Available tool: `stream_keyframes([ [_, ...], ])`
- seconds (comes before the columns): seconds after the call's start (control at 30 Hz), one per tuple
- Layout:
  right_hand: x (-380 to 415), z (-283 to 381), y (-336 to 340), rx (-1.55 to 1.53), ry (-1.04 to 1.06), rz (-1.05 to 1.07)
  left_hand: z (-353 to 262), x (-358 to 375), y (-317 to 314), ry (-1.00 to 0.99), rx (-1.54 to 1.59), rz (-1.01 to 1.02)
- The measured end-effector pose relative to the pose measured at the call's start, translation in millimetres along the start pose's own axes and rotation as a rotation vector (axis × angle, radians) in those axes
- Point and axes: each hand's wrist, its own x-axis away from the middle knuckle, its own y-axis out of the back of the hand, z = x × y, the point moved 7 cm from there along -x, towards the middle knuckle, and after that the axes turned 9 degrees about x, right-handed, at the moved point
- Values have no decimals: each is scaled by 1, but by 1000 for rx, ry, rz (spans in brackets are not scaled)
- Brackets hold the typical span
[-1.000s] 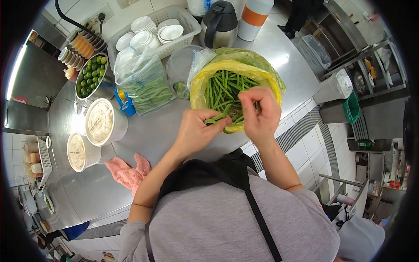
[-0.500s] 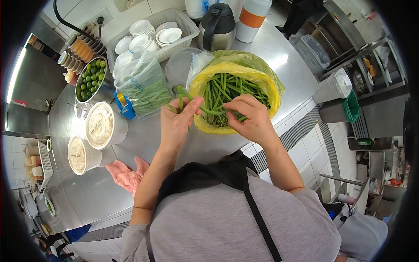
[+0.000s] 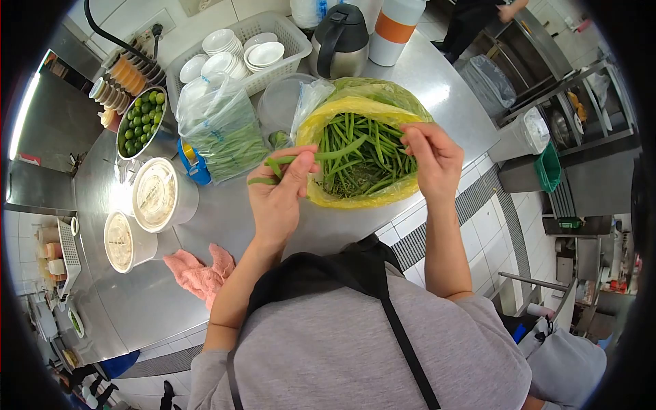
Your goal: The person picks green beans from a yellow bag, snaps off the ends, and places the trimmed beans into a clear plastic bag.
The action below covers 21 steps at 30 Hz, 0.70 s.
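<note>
Several green beans (image 3: 342, 152) are pinched between the thumb and fingers of my left hand (image 3: 279, 198); one long bean sticks out to the right over the yellow plastic bag (image 3: 383, 109). That bag stands open on the steel table, with a heap of green beans (image 3: 355, 140) and small trimmed bits (image 3: 348, 181) inside. At the bag's right rim, my right hand (image 3: 437, 160) has its thumb and fingertips pressed together; what they hold, if anything, is too small to make out. Left of the bag lies a clear plastic bag (image 3: 222, 130) filled with green beans.
A bowl of limes (image 3: 140, 126), two lidded tubs (image 3: 157, 195) and a pink cloth (image 3: 198, 270) are on the left. Behind are a basket (image 3: 294, 51) of white dishes, a steel jug (image 3: 340, 44) and an orange-banded container (image 3: 395, 31). Another person (image 3: 471, 27) stands beyond the table.
My right hand has moved right and up, away from my left hand, to the bag's right rim. The bean in my left hand now points further right. The other person's hand has come into view.
</note>
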Motion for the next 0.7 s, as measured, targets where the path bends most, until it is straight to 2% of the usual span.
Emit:
stream_keyframes([
  [0.03, -4, -3, 2, 167, -18, 26, 1, -2, 3, -1, 2, 2],
  [0.07, -5, -9, -5, 339, 40, 141, 6, -5, 12, 41, 85, -30],
  [0.1, -2, -14, -4, 341, 40, 139, 12, -7, 18, 85, 167, -64],
  [0.17, 7, -13, -12, 632, 182, 250, 20, -9, 18, 140, 291, -110],
  [0.23, 15, -17, -12, 633, 159, 308, 28, -8, 25, 196, 414, -163],
  [0.3, 22, -22, -13, 809, 213, 323, 36, -5, 21, 362, 480, -10],
  [0.33, 22, -23, -13, 809, 210, 322, 35, -4, 22, 365, 480, -10],
  [0.4, 20, -22, -8, 754, 186, 271, 39, 0, 13, 520, 195, 109],
  [0.43, 18, -11, -7, 753, 187, 271, 38, 1, 8, 520, 194, 109],
  [0.5, 18, 19, -2, 381, 138, 275, 24, 2, -16, 200, -372, 291],
  [0.53, 20, 23, -5, 381, 134, 274, 26, 5, -21, 223, -408, 315],
  [0.57, 22, 20, -10, 157, 19, 311, 29, 5, -24, 223, -408, 320],
  [0.6, 23, 17, -15, -68, -91, 344, 20, 3, -34, -13, -606, 415],
  [0.63, 23, 16, -18, -68, -88, 340, 13, 7, -43, -257, -800, 504],
  [0.7, 24, 7, -26, 29, -98, 374, 14, 7, -35, -301, -918, 496],
])
